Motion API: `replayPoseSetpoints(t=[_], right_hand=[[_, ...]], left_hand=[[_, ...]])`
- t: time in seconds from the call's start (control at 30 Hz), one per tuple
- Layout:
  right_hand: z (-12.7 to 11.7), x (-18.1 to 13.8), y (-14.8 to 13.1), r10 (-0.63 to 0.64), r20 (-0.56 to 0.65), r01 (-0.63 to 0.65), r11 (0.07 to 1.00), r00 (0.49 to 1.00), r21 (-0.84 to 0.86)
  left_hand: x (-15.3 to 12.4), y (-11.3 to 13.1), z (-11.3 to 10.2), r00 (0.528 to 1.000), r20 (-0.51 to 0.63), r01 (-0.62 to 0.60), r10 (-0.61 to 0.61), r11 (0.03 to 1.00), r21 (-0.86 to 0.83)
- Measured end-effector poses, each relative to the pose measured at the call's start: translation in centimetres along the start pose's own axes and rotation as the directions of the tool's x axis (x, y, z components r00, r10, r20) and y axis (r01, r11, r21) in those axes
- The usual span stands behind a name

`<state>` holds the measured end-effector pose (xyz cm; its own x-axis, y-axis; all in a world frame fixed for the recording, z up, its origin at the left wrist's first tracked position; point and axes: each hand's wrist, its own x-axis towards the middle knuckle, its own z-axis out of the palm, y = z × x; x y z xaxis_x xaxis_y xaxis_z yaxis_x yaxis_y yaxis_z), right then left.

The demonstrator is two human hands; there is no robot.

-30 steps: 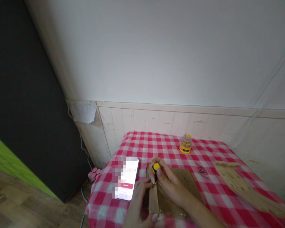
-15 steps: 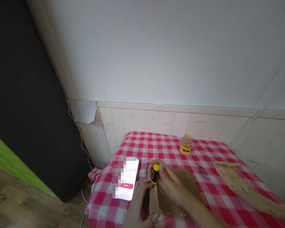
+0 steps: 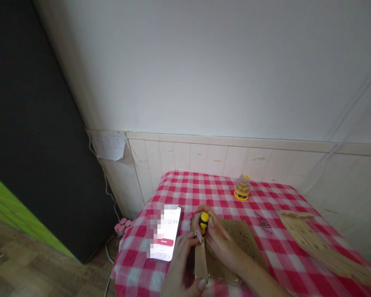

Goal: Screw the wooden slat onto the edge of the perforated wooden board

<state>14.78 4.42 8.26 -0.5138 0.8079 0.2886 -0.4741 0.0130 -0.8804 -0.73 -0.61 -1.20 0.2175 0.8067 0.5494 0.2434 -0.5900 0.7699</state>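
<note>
My right hand (image 3: 218, 235) is closed around a short screwdriver (image 3: 204, 220) with a yellow and black handle. Its lower end points down at the far end of a narrow wooden strip (image 3: 200, 262). My left hand (image 3: 182, 262) grips that strip, fingers near the screwdriver's lower end and thumb at the near end. Beneath both lies a brown board (image 3: 245, 239) with several small dark holes or marks. The exact contact of the tip is too small to make out.
A lit phone (image 3: 168, 235) lies left of my hands. Behind stands a clear-topped yellow bit case (image 3: 242, 189). To the right are several thin metal pieces (image 3: 263, 223) and a long pale wooden piece (image 3: 315, 243), all on a red checkered tablecloth (image 3: 200, 185).
The screwdriver's handle has tilted slightly to the right, and my right hand's fingers have shifted around it. My left hand and the strip stay almost in place.
</note>
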Motion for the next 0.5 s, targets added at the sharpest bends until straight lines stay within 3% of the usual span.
replayPoseSetpoints(t=[0.17,0.37,0.5], right_hand=[[-0.02,0.01,0.00,0.052,0.012,-0.053,0.997,0.999,0.050],[-0.42,-0.23,-0.45,-0.015,0.040,0.020,0.992,0.999,-0.124],[-0.25,-0.19,-0.56,-0.052,0.024,0.054,0.992,0.998,-0.110]], left_hand=[[-0.26,-0.47,-0.06,1.000,0.007,-0.004,0.004,1.000,0.000],[-0.28,-0.78,0.18,0.999,-0.017,-0.043,0.043,0.999,0.011],[-0.01,-0.50,0.07,1.000,-0.001,-0.029,0.029,1.000,0.004]])
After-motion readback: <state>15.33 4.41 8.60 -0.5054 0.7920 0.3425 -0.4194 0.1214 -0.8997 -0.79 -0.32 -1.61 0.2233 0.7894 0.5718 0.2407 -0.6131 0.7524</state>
